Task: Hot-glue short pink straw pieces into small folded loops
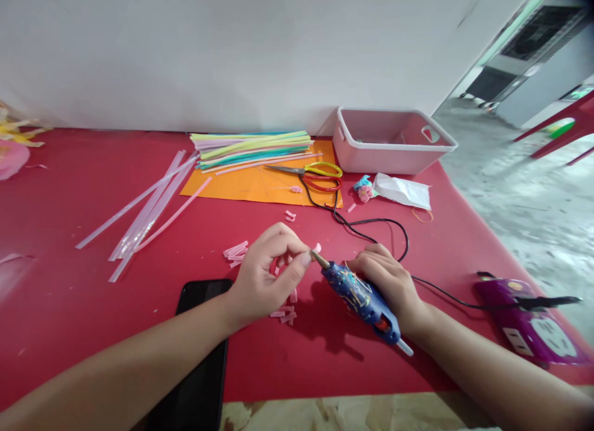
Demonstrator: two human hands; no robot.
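My right hand (387, 279) grips a blue hot glue gun (359, 298), its nozzle pointing up-left. The nozzle tip touches a small pink straw piece (316, 248) pinched between the thumb and fingers of my left hand (269, 273). More short pink straw pieces (236, 251) lie on the red table (93, 295) around my left hand, some under it (285, 314). The gun's black cord (371, 223) loops back over the table to a purple power strip (529, 322) at the right.
A black phone (199, 356) lies under my left forearm. Long clear and pink straws (148, 211) lie at left; a stack of coloured straws (253, 147) and scissors (310, 171) rest on orange paper (241, 186). A white bin (390, 140) and crumpled plastic (403, 191) sit behind.
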